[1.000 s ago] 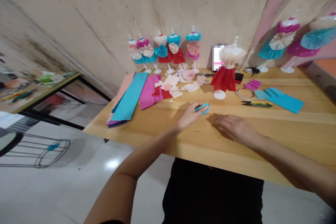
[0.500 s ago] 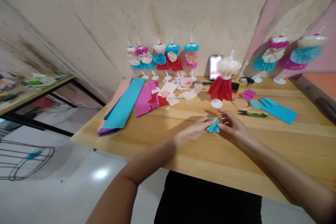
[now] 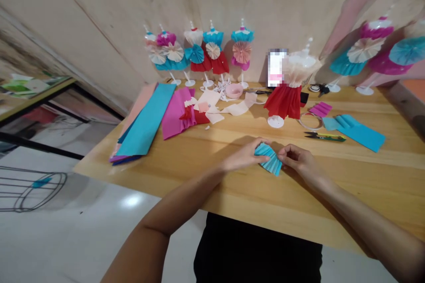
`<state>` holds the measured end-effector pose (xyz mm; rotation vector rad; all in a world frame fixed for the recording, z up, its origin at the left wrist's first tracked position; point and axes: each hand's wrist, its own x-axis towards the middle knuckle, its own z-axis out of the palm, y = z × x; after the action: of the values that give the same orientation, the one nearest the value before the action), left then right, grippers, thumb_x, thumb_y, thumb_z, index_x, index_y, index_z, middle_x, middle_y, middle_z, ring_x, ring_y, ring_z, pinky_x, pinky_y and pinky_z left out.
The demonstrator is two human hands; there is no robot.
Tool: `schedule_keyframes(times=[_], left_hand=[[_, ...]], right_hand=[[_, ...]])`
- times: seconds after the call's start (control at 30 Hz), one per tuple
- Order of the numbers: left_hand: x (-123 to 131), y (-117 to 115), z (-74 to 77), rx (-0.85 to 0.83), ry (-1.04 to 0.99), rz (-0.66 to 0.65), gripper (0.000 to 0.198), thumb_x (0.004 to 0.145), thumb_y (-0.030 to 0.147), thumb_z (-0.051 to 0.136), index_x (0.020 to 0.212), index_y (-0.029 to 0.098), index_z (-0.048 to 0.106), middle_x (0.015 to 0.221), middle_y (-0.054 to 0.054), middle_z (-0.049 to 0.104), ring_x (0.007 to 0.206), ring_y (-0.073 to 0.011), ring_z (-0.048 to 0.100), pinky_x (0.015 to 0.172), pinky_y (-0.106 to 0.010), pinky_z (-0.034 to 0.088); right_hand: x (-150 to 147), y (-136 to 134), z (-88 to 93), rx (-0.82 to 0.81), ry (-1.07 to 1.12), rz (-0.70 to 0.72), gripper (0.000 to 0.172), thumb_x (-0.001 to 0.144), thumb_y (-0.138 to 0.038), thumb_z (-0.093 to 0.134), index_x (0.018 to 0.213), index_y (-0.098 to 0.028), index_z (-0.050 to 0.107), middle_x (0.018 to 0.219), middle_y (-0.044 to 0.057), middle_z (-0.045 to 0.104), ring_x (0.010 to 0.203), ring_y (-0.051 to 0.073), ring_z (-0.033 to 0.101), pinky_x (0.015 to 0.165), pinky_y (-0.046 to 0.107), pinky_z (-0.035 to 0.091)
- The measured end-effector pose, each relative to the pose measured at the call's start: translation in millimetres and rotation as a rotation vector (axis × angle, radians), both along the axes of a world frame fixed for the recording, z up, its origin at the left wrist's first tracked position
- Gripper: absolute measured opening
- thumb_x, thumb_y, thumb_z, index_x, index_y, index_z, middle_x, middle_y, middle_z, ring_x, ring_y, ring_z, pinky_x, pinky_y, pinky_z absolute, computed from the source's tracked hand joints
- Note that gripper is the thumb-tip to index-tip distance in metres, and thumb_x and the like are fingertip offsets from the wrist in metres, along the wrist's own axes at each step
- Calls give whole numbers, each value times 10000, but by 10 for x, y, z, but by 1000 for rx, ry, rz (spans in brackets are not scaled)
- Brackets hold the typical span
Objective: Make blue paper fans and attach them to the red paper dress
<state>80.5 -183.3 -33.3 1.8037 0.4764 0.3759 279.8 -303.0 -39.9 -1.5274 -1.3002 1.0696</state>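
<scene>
We hold a blue pleated paper (image 3: 272, 163) over the near middle of the wooden table (image 3: 232, 199), between our two hands and a little nearer to us than the dress form with the red skirt (image 3: 284, 102). The paper is bright turquoise, folded into many narrow, even pleats that stand up as light and dark ridges, and it is partly opened out like a small fan. Its long axis slants in our view, from the upper left, by our left fingers, down to the lower right, near our right fingertips. The spread edge faces down toward our side of the table, and the folds at the right end slope the same way.

Our left hand (image 3: 247, 155) is closed on the left part, thumb laid across the front and fingers behind the top edge, which hides some of the pleats from us. Our right hand (image 3: 300, 162) has its thumb and forefinger brought together at the right edge, pinching it lightly, with the other fingers curled. Beyond that hand we see the yellow-handled snips (image 3: 327, 136) and a flat blue strip (image 3: 365, 133), both apart from the pleated piece
</scene>
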Motion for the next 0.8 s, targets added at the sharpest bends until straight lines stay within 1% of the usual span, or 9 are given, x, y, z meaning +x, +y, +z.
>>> schedule_keyframes(times=[0.1,0.2,0.27,0.33,0.43,0.53,0.63,0.7,0.8], left_hand=[[-24,25,-24,194,42,83,384,904,245,575,1283,209,526,1291,-98,597,1168,-203,579,1035,-382,443],[-49,22,-11,420,63,206,408,919,198,533,1324,223,495,1344,-98,532,1258,-211,510,1102,-403,395],[-68,24,35,544,59,287,379,929,165,496,1302,224,512,1330,-96,508,1279,-211,474,1117,-407,377],[-91,45,97,589,50,324,307,944,143,441,1214,212,568,1238,-90,534,1220,-202,497,1081,-393,408],[-126,114,162,610,47,271,251,937,122,432,1045,207,642,1117,-70,564,1132,-191,525,1032,-368,432],[-152,198,143,647,75,141,246,906,97,470,915,211,688,1091,-58,579,1120,-193,522,1043,-366,409],[-160,254,55,686,131,68,246,895,100,496,892,220,712,1088,-56,586,1116,-201,523,1043,-374,398],[-155,263,-9,713,152,64,237,896,110,507,919,224,714,1103,-58,587,1138,-211,515,1044,-378,392],[-134,242,-70,739,150,81,232,905,117,494,973,220,691,1127,-60,588,1161,-214,506,1054,-372,382]], right_hand=[[124,-46,-2,-4,-316,104,248,896,-473,581,888,-229,624,737,15,653,631,170,584,588,320,463],[234,-69,42,140,-654,130,222,923,-437,537,904,-255,664,841,40,705,712,215,641,648,368,497],[250,-70,73,267,-739,131,227,950,-400,495,954,-260,673,920,57,710,774,227,664,690,381,518],[196,-64,90,369,-732,180,221,968,-353,476,1010,-260,672,972,67,697,845,226,668,733,376,531],[13,-41,81,491,-711,302,213,969,-291,497,1104,-270,660,1061,70,676,984,229,640,828,390,531],[-176,21,32,541,-772,399,291,966,-256,504,1234,-253,616,1206,89,641,1111,250,589,929,438,499],[-256,111,-45,531,-887,347,344,973,-268,490,1295,-191,581,1226,137,624,1111,275,576,931,471,488],[-242,153,-90,521,-947,318,319,976,-289,488,1251,-183,611,1170,143,638,1067,280,583,897,473,491],[-174,139,-112,523,-975,333,261,973,-309,500,1164,-213,650,1100,118,658,1021,273,587,863,454,486]])
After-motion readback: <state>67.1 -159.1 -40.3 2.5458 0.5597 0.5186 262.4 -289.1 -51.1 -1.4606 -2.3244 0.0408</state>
